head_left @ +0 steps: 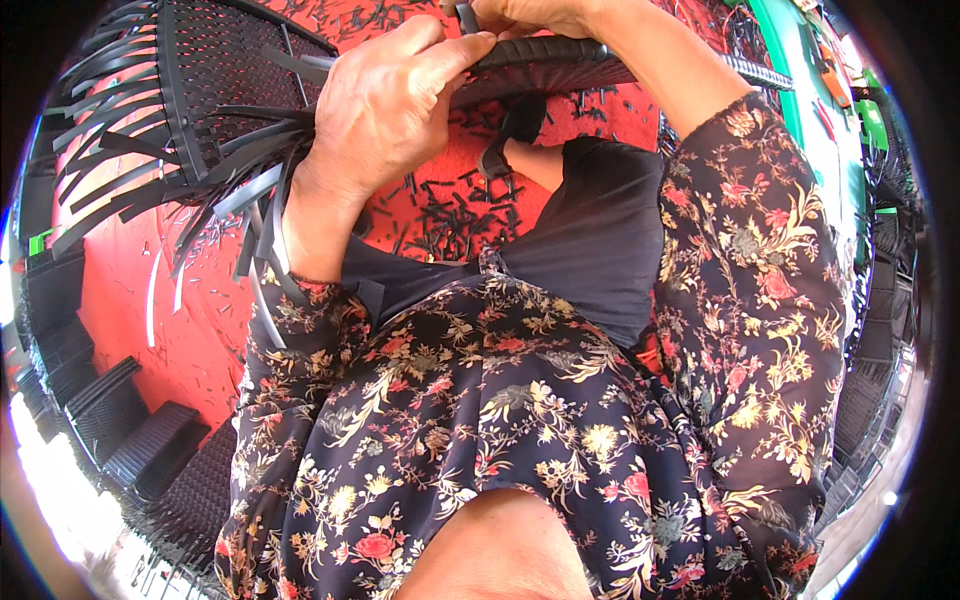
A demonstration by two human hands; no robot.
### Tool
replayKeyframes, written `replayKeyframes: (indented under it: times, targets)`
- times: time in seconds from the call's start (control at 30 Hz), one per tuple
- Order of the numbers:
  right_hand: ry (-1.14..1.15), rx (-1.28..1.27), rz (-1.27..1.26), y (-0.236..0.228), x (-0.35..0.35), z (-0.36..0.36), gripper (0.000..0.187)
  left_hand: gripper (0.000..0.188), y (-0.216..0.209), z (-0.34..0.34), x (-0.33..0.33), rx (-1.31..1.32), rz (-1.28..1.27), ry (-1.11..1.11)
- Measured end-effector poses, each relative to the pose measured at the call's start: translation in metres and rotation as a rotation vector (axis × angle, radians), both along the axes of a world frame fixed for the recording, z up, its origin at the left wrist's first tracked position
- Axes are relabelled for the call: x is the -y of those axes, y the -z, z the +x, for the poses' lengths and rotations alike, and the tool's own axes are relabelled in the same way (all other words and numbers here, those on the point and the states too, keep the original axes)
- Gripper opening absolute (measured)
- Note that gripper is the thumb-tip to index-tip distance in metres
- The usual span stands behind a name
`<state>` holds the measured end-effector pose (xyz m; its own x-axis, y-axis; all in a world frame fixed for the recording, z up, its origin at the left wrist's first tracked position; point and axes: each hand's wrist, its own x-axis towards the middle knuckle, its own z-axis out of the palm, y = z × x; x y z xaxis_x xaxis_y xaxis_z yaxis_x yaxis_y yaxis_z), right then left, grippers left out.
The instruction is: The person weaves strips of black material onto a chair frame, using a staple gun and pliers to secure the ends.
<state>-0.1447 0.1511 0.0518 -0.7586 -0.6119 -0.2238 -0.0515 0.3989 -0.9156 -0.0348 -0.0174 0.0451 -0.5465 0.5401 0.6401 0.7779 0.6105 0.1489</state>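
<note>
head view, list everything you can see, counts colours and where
woven frame: one, black, upper left, loose strip ends fanning out at its left and lower edges
woven rim: one, black, top centre, under both hands
cut strip scraps: many, black, scattered on the floor, centre
floor: red, left and top
woven panels: several, black, stacked lower left
sandal: one, black, on a foot below the rim
left hand: fingers curled on the rim, floral sleeve
right hand: gripping the rim at top edge, floral sleeve
</note>
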Motion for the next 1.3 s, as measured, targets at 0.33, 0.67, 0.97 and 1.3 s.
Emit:
replayKeyframes:
  times: [0.33,0.67,0.97,1.3]
  targets:
    - [-0.230,-0.013,0.114,0.013,0.002,-0.009,0.026,0.038,-0.010,0.000,-0.005,0.049,-0.002,0.072]
    - [0.336,-1.302,0.137,-0.008,-0.028,0.089,0.028,0.038,0.010,-0.004,0.000,0.013,0.050,0.020]
    - [0.457,0.576,-0.869,0.055,0.013,0.127,0.033,0.036,0.008,-0.004,0.005,0.202,0.091,0.054]
    - [0.502,-0.063,-0.450,0.068,-0.011,0.153,0.021,0.036,0.015,-0.006,0.006,0.180,0.048,0.049]
